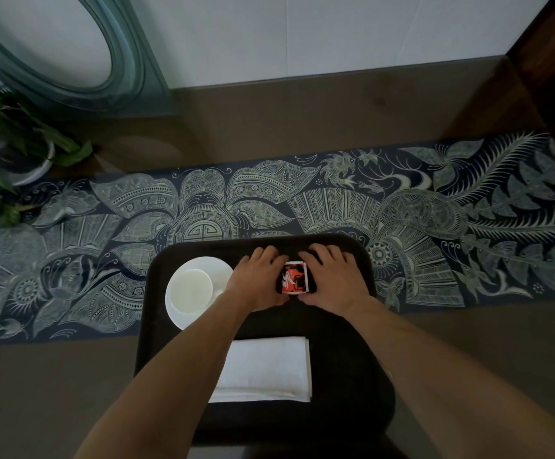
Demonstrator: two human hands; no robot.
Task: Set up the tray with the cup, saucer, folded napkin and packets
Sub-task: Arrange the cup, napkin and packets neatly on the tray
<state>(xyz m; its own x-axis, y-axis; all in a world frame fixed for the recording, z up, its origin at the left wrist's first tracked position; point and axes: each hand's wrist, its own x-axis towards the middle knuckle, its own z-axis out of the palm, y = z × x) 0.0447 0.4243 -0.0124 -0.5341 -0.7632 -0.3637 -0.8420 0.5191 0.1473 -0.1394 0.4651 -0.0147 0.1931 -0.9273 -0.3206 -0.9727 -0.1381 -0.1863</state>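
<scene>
A dark tray [362, 366] lies on the table in front of me. A white cup [192, 289] stands on a white saucer [216, 268] at the tray's far left. A folded white napkin [266, 367] lies at the tray's near middle. At the far middle of the tray sit red and white packets [294, 278]. My left hand [259, 279] holds them from the left and my right hand [332, 279] from the right, fingers curled over the far side. The packets' edges are hidden by my fingers.
The tray rests partly on a dark blue patterned table runner [435, 220] across a brown table. A potted plant [11, 150] stands at the far left, beside a round teal frame [130, 71] leaning on the wall. A dark wooden panel [554, 44] is at the far right.
</scene>
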